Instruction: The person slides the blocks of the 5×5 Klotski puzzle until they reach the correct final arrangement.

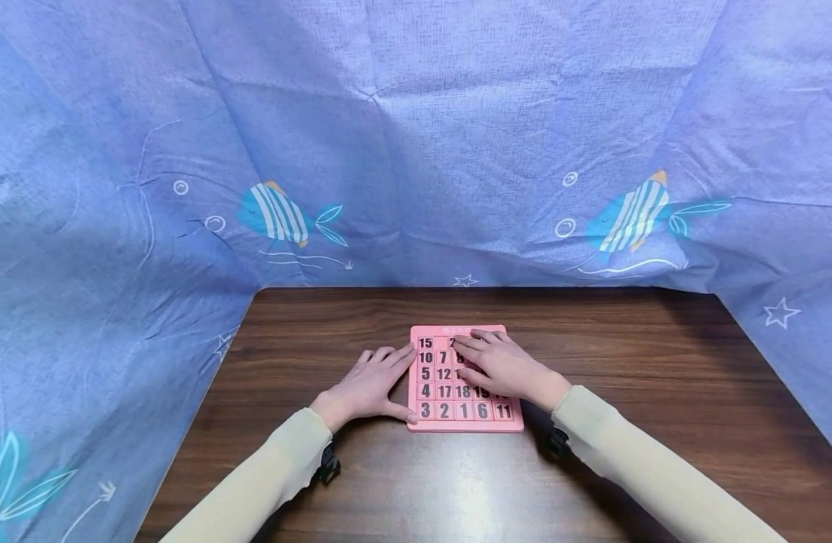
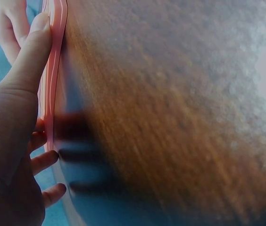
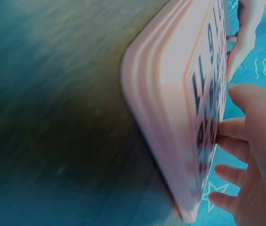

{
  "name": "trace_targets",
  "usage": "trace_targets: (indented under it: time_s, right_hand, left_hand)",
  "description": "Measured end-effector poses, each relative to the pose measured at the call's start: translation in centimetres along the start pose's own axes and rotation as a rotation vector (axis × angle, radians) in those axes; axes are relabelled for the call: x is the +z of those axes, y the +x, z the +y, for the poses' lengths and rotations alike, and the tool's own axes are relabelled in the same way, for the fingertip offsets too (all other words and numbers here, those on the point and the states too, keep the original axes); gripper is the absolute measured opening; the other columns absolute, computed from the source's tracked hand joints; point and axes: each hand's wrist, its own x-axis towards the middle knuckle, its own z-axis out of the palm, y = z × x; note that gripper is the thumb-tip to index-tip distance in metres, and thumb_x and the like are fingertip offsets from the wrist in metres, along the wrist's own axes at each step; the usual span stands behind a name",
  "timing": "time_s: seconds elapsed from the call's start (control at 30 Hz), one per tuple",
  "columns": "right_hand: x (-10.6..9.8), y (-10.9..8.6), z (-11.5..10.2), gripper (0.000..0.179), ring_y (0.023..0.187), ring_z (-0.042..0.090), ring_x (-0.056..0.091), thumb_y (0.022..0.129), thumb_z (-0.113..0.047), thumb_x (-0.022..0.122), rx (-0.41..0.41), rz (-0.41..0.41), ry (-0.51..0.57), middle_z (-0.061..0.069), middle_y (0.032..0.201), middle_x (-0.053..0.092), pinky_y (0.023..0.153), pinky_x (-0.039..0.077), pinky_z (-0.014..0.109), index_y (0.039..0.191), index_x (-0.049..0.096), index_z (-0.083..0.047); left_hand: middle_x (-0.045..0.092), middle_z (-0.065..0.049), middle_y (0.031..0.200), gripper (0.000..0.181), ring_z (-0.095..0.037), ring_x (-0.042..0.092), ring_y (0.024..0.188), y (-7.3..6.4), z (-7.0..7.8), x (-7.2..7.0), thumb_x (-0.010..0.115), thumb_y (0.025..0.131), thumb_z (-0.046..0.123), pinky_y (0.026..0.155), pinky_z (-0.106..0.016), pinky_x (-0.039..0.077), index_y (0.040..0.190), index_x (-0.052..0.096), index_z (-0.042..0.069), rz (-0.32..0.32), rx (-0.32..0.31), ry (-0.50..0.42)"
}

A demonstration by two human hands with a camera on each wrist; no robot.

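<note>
Touching the left edge of the smooth pink number board (image 1: 453, 401), your left grip (image 1: 369, 383) is spread, loose. Your right grip (image 1: 509, 368) is relaxed, fingers resting over the square printed tiles (image 1: 464, 411); neither clenched. Board: round-cornered, flat on the glossy wood-grain table (image 1: 307, 332). Creased blue fish-print cloth (image 1: 456, 151) hangs behind.

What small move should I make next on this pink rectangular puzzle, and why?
I'd probably slide the pink square top-row tile showing 2 left: the gap sits beside it, your right hand partly covers it, and your left hand touches the puzzle.
</note>
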Motion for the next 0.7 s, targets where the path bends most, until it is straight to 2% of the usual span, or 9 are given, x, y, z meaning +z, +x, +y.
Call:
trace_targets:
  time_s: [0.17,0.33,0.6,0.7]
  right_hand:
    - [0.1,-0.3,0.3,0.054,0.142,0.041,0.048,0.106,-0.037,0.057,-0.013,0.04,-0.013,0.011,0.153,0.056,0.112,0.036,0.064,0.15,0.057,-0.005]
    - [0.1,0.4,-0.2,0.051,0.141,0.04,0.049,0.106,-0.036,0.058,-0.035,0.067,-0.024,0.013,0.15,0.058,0.112,0.037,0.062,0.146,0.061,-0.004]
    - [0.0,2.5,-2.6,0.059,0.147,0.036,0.042,0.107,-0.043,0.054,-0.086,-0.024,-0.036,0.01,0.158,0.051,0.117,0.032,0.059,0.154,0.052,-0.007]
    - [-0.1,3.1,-3.3,0.062,0.151,0.036,0.037,0.107,-0.045,0.051,-0.075,-0.07,-0.036,0.009,0.162,0.046,0.12,0.029,0.059,0.157,0.048,-0.008]
  left_hand:
    - [0.032,-0.01,0.169,0.117,-0.032,0.038,0.145,0.0,0.0,-0.1,0.077,0.078,0.073,0.111,-0.055,0.034,0.164,0.033,0.008,0.015,0.012,0.017]
    - [0.031,-0.01,0.17,0.116,-0.032,0.037,0.146,0.0,0.0,0.0,0.075,0.079,0.074,0.112,-0.055,0.033,0.164,0.033,0.008,0.005,0.01,0.013]
    - [0.033,-0.011,0.169,0.114,-0.032,0.038,0.145,0.1,0.1,0.0,0.075,0.079,0.074,0.111,-0.054,0.035,0.163,0.035,0.008,0.007,0.011,0.028]
    - [0.034,-0.011,0.168,0.114,-0.032,0.039,0.144,0.1,0.1,0.0,0.075,0.079,0.074,0.11,-0.055,0.035,0.163,0.036,0.008,0.005,0.01,0.036]
